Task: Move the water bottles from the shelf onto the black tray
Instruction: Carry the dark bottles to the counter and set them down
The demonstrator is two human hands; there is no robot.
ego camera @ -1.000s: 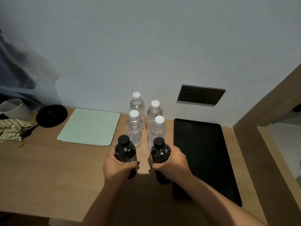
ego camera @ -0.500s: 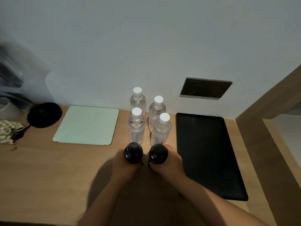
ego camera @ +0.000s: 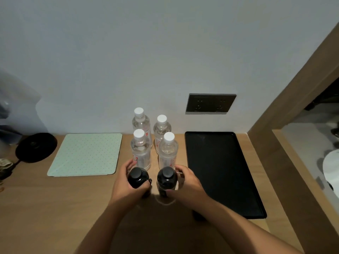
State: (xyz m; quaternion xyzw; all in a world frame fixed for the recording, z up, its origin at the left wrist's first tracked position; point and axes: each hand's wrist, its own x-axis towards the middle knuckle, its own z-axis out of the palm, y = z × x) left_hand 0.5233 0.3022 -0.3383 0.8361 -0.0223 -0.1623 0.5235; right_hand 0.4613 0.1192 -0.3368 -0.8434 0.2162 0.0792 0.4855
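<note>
Presently, two dark black-capped bottles are gripped upright on the wooden shelf (ego camera: 55, 208): the left bottle (ego camera: 138, 178) by the left hand (ego camera: 124, 186), the right bottle (ego camera: 167, 179) by the right hand (ego camera: 189, 184), fingers curled round each, perhaps loosely. Behind stand four clear white-capped water bottles (ego camera: 141, 153); beside them lies the flat black rectangular tray (ego camera: 220, 171)

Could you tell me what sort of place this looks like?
Probably a hotel room's refreshment counter. Small water bottles stand grouped beside an empty black tray on a wooden counter, below a wall socket panel; a round black base, perhaps a kettle's, sits at the left.
</note>
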